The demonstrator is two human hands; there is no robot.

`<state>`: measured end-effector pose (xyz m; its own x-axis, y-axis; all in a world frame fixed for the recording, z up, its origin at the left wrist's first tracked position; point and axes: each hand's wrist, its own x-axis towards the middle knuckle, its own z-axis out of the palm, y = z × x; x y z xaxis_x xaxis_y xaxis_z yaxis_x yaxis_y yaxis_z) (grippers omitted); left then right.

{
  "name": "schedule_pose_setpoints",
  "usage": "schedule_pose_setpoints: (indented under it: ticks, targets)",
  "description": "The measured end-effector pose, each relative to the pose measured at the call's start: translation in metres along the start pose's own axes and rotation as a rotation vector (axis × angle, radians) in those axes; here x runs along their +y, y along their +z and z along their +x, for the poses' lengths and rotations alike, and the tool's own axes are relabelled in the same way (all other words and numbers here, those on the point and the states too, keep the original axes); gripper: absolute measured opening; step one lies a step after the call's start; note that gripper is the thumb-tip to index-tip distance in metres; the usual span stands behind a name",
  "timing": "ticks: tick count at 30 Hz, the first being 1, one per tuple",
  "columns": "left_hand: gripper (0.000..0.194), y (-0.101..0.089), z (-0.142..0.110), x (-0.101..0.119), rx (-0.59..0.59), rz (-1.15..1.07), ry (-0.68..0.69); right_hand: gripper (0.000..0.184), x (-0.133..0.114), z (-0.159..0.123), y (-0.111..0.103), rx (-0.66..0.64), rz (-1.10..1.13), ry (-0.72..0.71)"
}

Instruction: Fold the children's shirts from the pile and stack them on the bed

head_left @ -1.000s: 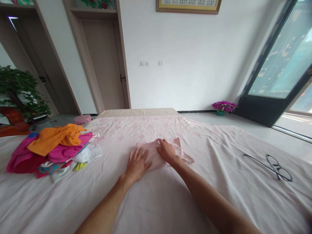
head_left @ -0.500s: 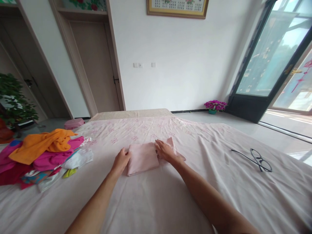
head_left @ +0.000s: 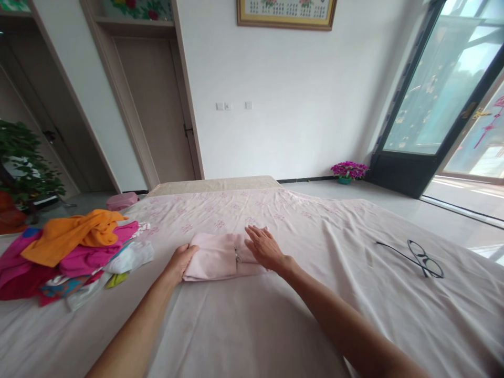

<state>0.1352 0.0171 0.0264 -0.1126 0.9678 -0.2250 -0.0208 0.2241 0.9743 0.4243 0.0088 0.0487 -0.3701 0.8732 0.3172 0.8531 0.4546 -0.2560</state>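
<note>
The folded pink garment (head_left: 212, 257) lies in from the far edge of the sheet (head_left: 307, 310), farther left than half a second ago. The left hand (head_left: 183, 260) clamps its left end; the right hand (head_left: 265, 249), now straighter-fingered, spreads loosely over its right end.

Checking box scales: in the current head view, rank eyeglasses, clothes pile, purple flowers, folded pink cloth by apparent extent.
1. clothes pile
2. folded pink cloth
3. eyeglasses, thin but wide
4. purple flowers, farther away, so true size unsure
</note>
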Motion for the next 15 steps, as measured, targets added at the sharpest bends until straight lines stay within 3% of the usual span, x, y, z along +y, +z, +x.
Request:
schedule_pose_setpoints:
  ticks: [3, 6, 10, 13, 15]
  targets:
    - [0.022, -0.027, -0.004, 0.001, -0.036, -0.031, -0.036, 0.059, -0.032, 0.000, 0.008, -0.017, 0.031, -0.165]
    - [0.035, -0.036, -0.010, 0.004, -0.097, -0.108, -0.070, 0.061, -0.050, -0.003, 0.027, -0.110, 0.034, -0.222]
    - [0.047, -0.029, -0.021, 0.020, -0.126, -0.150, -0.050, 0.062, -0.051, -0.002, 0.040, -0.191, 0.073, -0.206]
    - [0.053, -0.017, -0.030, 0.041, -0.161, -0.128, 0.015, 0.054, -0.049, 0.006, 0.027, -0.166, 0.189, -0.157]
    - [0.057, -0.007, -0.036, 0.055, -0.166, -0.099, 0.060, 0.044, -0.049, 0.014, 0.013, -0.122, 0.389, -0.085]
